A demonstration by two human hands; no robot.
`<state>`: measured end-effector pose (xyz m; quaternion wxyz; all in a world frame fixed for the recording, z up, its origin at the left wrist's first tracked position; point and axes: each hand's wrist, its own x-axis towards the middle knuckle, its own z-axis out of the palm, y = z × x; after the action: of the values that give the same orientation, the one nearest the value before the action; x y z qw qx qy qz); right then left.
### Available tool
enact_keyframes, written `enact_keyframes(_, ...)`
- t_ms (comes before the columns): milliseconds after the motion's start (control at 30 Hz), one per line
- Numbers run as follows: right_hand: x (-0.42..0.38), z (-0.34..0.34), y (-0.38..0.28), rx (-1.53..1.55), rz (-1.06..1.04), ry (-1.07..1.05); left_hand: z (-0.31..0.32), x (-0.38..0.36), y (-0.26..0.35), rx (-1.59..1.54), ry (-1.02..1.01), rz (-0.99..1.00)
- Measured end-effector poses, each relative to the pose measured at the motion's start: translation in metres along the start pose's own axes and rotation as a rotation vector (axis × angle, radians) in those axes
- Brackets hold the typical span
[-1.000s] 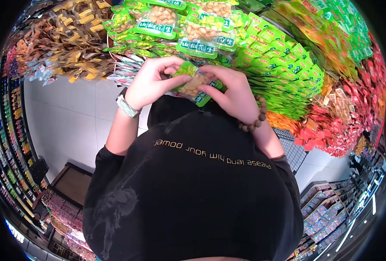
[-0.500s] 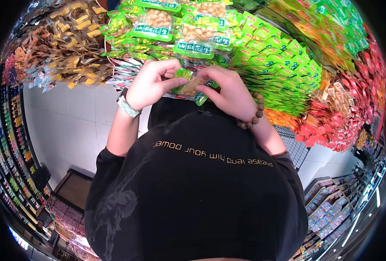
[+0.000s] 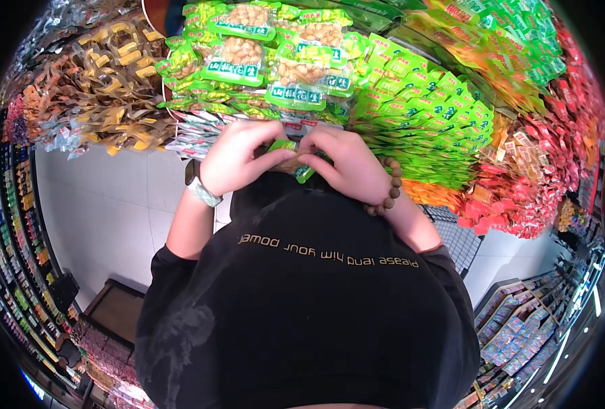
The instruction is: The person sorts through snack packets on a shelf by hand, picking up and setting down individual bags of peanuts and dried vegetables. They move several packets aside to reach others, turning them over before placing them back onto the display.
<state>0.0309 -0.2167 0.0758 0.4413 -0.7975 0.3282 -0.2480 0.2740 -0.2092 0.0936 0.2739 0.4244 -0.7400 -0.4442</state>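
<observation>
A small green packet of peanuts is held close in front of my chest, largely covered by my fingers. My left hand, with a watch on a pale strap at the wrist, pinches one end of it between thumb and bent fingers. On the opposite end, my right hand grips with thumb and forefinger, a brown bead bracelet round that wrist. Just beyond both hands lies a heap of similar green peanut packets, clear windows showing the nuts.
Brown-and-yellow snack packets are piled to the left of the peanuts. Rows of green packets stand at the right, with red packets beyond them. Shelves line the far left, and a wire basket shows beside my right forearm.
Both hands have come slightly lower in view and closer together with the packet. More of it is covered by the fingers, and its peanuts show less.
</observation>
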Motion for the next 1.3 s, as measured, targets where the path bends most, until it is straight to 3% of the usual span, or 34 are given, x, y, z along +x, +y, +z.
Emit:
enact_keyframes(100,-0.001,0.001,0.0,-0.028,0.002,-0.006,0.001,-0.001,-0.004,0.128,-0.005,0.094)
enact_keyframes(433,0.002,-0.002,0.0,-0.03,-0.024,-0.004,0.005,-0.001,-0.008,0.206,-0.051,0.107)
enact_keyframes(533,0.005,0.001,-0.008,0.023,-0.05,0.092,0.007,0.002,-0.004,0.224,-0.054,0.121)
enact_keyframes(800,0.003,-0.006,0.005,-0.002,-0.085,0.03,0.012,0.011,0.002,0.226,-0.036,0.143)
enact_keyframes(1033,0.001,-0.011,-0.001,-0.03,-0.078,-0.105,0.01,0.004,0.016,0.247,-0.163,0.069)
enact_keyframes(1133,0.005,-0.011,-0.004,-0.019,-0.161,0.106,0.003,-0.005,0.015,0.305,-0.075,0.035)
enact_keyframes(1300,0.011,-0.013,-0.01,0.066,-0.103,0.084,-0.022,-0.04,-0.006,0.234,0.142,-0.023)
